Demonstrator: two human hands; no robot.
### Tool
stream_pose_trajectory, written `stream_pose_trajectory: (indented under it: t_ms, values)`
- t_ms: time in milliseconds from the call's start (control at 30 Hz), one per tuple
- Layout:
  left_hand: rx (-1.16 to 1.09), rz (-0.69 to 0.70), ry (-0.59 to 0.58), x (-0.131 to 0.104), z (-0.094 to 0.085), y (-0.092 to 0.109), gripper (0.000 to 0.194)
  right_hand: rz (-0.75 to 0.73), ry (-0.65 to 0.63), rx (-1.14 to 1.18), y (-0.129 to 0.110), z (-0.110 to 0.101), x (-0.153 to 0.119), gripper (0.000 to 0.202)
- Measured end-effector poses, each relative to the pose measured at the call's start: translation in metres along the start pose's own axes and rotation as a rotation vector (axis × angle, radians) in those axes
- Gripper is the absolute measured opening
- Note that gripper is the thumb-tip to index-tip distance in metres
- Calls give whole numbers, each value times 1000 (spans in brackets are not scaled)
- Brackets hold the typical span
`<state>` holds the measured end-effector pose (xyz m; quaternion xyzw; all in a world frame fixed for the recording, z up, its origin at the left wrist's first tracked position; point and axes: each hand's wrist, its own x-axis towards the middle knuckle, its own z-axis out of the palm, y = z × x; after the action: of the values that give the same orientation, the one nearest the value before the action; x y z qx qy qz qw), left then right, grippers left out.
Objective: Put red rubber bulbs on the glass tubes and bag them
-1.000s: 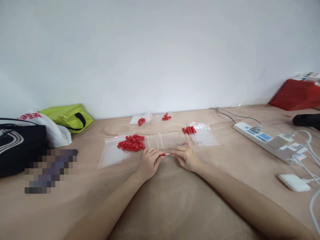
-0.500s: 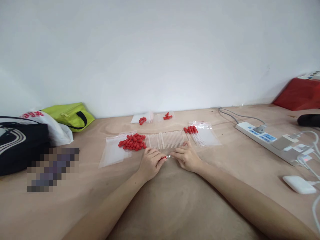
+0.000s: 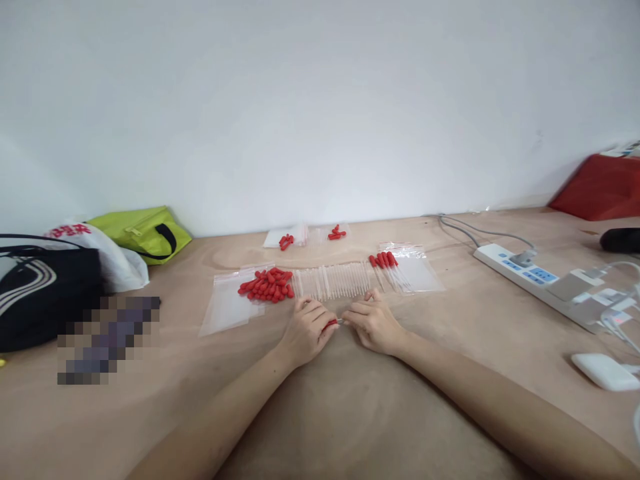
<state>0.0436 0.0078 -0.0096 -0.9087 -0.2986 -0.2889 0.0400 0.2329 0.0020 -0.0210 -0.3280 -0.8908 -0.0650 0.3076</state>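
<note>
My left hand pinches a red rubber bulb, its open end pointing right. My right hand is closed on a thin clear dropper tube, most of it hidden by the fingers; the tube's end meets the bulb between my hands. Just beyond my hands lies a row of clear tubes. Left of the row, a heap of red bulbs rests partly on clear zip bags. To the right, several droppers with red bulbs fitted lie beside another zip bag.
Small bags with red bulbs lie near the wall. On the left are a black bag, a white plastic bag and a lime-green bag. A power strip with cables and a white charger occupy the right.
My hands have come slightly closer to each other and nearer to me. Less of the tube shows between the bulb and my right fingers. The view has shifted slightly.
</note>
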Motion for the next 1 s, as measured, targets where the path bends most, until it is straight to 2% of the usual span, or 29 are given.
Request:
stream_pose_trajectory:
  t_ms: [233,533,733,833,900,967,1000]
  values:
    - [-42,34,-4,2,-1,-1,18,13,-31,33,-2,-1,3,25]
    - [-78,-99,-12,-4,-12,-17,13,39,-50,-1,11,-10,1,23]
    - [-83,-89,-20,-4,-14,-15,14,24,-69,-77,10,-8,0,23]
    - [-36,-149,-17,-5,-15,-14,12,33,-89,-107,9,-11,1,22]
    - [18,-238,11,-5,-15,-15,30,139,-73,-140,13,-13,1,21]
    - [48,-311,16,-6,-15,-15,41,363,-4,-199,24,-14,1,22]
    - [51,-331,5,-6,-14,-15,40,496,36,-235,30,-15,0,23]
